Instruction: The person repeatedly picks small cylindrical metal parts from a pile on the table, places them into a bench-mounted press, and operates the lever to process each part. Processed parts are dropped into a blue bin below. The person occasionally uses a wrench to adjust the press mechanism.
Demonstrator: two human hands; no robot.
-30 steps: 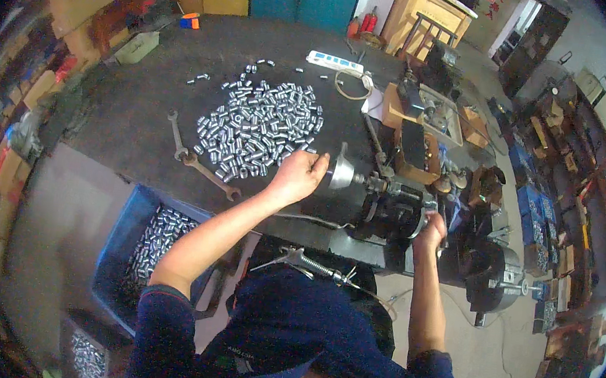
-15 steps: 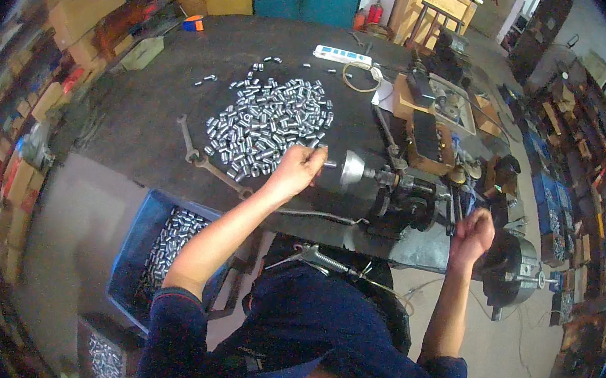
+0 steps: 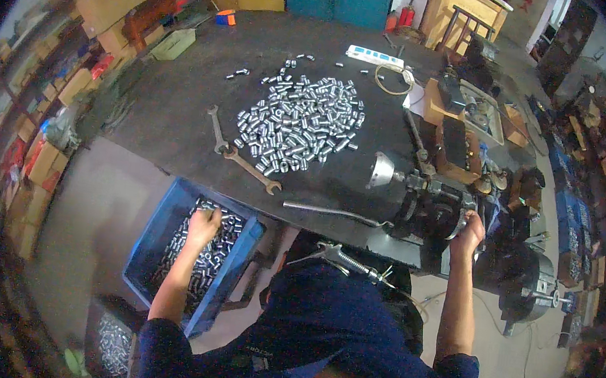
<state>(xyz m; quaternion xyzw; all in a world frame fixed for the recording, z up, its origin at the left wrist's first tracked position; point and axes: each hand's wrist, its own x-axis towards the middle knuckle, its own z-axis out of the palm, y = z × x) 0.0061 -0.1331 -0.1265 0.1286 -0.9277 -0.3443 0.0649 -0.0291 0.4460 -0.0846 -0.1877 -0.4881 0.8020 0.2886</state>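
Note:
Low over the small metal sleeves (image 3: 216, 254) in the blue bin (image 3: 144, 235), my left hand (image 3: 204, 227) has its fingers drawn together. Whether a sleeve is between them I cannot make out. At the right, my right hand (image 3: 468, 232) is closed round a handle on the dark bench machine (image 3: 430, 210); its fingers hide most of that handle. A silvery cone-shaped head (image 3: 384, 171) sticks out from the machine's left side, with nothing seen at its mouth. A large pile of shiny metal sleeves (image 3: 299, 122) lies on the dark table.
Two open-ended wrenches (image 3: 246, 168) and a metal bar (image 3: 334, 212) lie near the table's front edge. An air gun (image 3: 343, 260) hangs below it. Farther back are a power strip (image 3: 374, 56) and a wooden box (image 3: 458, 150). A motor-like unit (image 3: 529, 286) stands right.
My left hand has left the space by the cone head, where it held a small metal sleeve, and come down to the blue bin. My right hand remains at the machine. The view has shifted.

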